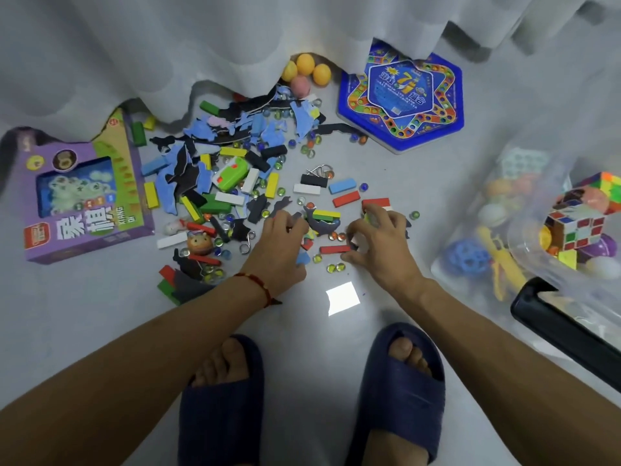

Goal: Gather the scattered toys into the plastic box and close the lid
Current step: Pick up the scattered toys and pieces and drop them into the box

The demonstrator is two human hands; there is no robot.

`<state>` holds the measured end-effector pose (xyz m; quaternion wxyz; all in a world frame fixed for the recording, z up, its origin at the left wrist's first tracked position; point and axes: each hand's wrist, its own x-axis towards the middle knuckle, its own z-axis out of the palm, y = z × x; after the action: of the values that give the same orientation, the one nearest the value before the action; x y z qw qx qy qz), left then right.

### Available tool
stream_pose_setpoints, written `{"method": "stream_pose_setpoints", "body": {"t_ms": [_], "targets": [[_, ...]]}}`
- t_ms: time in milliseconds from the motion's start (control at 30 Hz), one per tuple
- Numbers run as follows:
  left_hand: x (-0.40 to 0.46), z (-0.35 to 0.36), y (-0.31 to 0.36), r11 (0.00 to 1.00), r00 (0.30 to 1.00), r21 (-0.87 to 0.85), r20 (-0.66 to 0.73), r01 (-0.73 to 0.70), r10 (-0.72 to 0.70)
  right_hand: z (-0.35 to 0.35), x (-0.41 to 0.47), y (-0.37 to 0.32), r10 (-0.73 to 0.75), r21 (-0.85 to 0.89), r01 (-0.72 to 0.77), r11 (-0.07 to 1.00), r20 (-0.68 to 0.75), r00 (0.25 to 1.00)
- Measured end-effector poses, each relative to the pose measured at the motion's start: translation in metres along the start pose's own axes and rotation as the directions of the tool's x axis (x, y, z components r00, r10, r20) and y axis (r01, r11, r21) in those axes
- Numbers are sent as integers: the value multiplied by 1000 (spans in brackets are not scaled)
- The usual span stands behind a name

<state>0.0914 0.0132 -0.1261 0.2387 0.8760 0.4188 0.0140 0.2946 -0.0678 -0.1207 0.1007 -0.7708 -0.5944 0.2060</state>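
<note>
Toys (235, 183) lie scattered on the floor (100, 297): coloured domino-style blocks, glass marbles, blue and black foam puzzle pieces, metal wire puzzles, a green toy car (232, 173). Left hand (279, 243) is palm down at the near edge of the pile, fingers curled over small pieces; what they hold, can't tell. It wears a red cord bracelet (258, 284). Right hand (376, 240) is beside it, fingers curled, pinching a yellowish-green piece (371, 216); thumb touches a red block (334, 249).

Plastic box (524, 237), clear, sits at right, open, partly filled: Rubik's-type cubes (578, 230), balls, a blue lattice ball (468, 255). Black bar (564, 327) along its near edge.

Purple carton (84, 196) at left reads "象棋", with "XIANG QI" only partly legible. Blue hexagonal game board (403, 99) at top carries a big "7" among Chinese characters too small to read. Orange and pink balls (305, 72) sit just under the curtain (201, 45) hem. Navy slippers (400, 391) at bottom.
</note>
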Motion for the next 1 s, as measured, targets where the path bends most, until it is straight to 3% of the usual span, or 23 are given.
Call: {"method": "stream_pose_setpoints", "body": {"t_ms": [133,333,433,500,567,733,800,867,933,1000], "targets": [[-7,1,-2,991,990,56,-67,-117,121,1,1,7,-48,-69,48,996,-2,999],[-12,5,-1,982,971,89,-157,-166,179,4,2,14,-185,-205,183,962,10,983],[-13,9,-5,990,976,31,-161,-141,144,9,-6,16,-333,-409,280,869,-65,941],[-14,11,-7,994,979,-43,-183,-98,89,14,-12,17,-378,-481,320,816,-25,926],[-15,13,-9,992,980,-121,-197,-36,12,14,-15,17,-326,-446,283,849,-22,945],[-21,5,6,960,959,-278,-263,33,-109,-3,-7,13,-240,-260,185,948,-199,950],[-22,-5,19,878,935,-463,-245,119,-256,-13,-2,10,-148,-120,120,985,-254,956],[-21,-18,35,719,899,-649,-121,248,-420,-21,-1,6,60,155,-13,988,-307,950],[-16,-32,53,466,865,-819,71,335,-496,-34,-8,-6,301,508,-133,851,-264,916],[-11,-50,73,208,843,-906,231,368,-486,-58,-24,-23,403,708,-123,695,-243,882]]}}
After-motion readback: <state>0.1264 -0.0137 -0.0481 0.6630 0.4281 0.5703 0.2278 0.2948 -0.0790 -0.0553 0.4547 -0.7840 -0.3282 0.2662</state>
